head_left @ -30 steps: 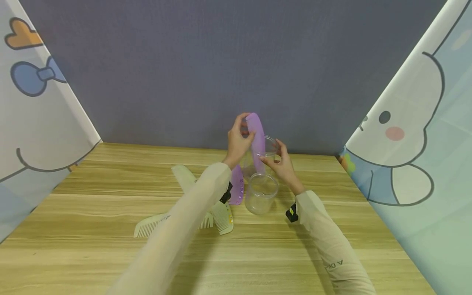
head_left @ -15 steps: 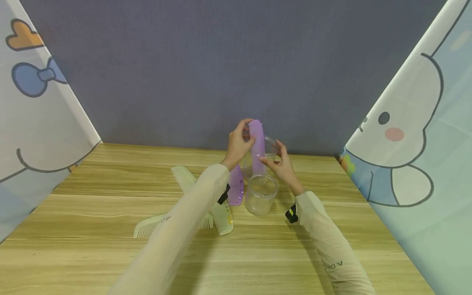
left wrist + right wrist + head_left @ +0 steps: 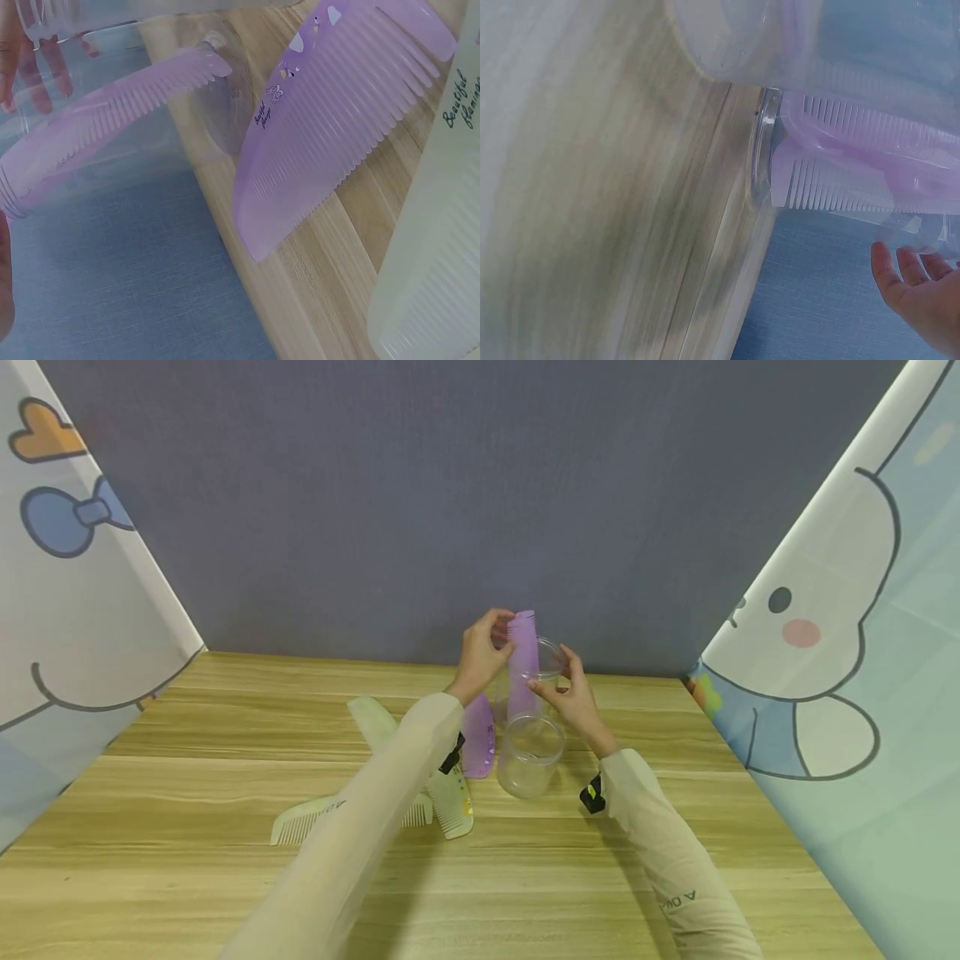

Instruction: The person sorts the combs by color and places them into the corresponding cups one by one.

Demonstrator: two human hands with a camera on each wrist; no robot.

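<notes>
Comb (image 3: 523, 664): stands inside rear jar (image 3: 551, 658), top poking out
Left hand (image 3: 482, 652): grip pinches comb near its top
Right hand (image 3: 576, 697): grip holds rear jar's rim
Worktop (image 3: 517, 885): second purple comb (image 3: 478, 743) lies beside front jar (image 3: 531, 762)

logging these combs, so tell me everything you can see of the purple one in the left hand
The purple comb looks like slightly translucent plastic, with a curved back and teeth along one long edge. It stands nearly upright, its lower part inside the rear clear container and its top above the rim. The left hand holds it near the top. In the left wrist view its far end is near the container's base; whether they touch, I cannot tell.
</notes>
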